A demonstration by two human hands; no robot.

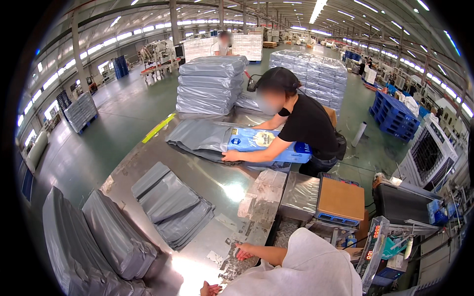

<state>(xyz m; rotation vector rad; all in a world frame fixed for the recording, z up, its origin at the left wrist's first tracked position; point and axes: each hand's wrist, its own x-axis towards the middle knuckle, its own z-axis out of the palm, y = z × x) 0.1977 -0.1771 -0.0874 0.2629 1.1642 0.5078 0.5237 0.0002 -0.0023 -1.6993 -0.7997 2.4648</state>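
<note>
I have both hands empty: the left hand (211, 288) loosely open at the lower rim, the right hand (243, 251) with fingers parted over the table's (222, 185) near edge — touching or not, I can't tell. Nearest to them on the table is a fanned stack of flat grey bags (173, 207); tall grey bundles (118, 237) stand left of it. Across from me, a co-worker (311, 118) leans over a blue printed bag (247, 139), blocking that end. Sacks (210, 86) are piled behind. The metal tabletop is shiny, scuffed and patched; around it, I see a green-floored hall (121, 113).
</note>
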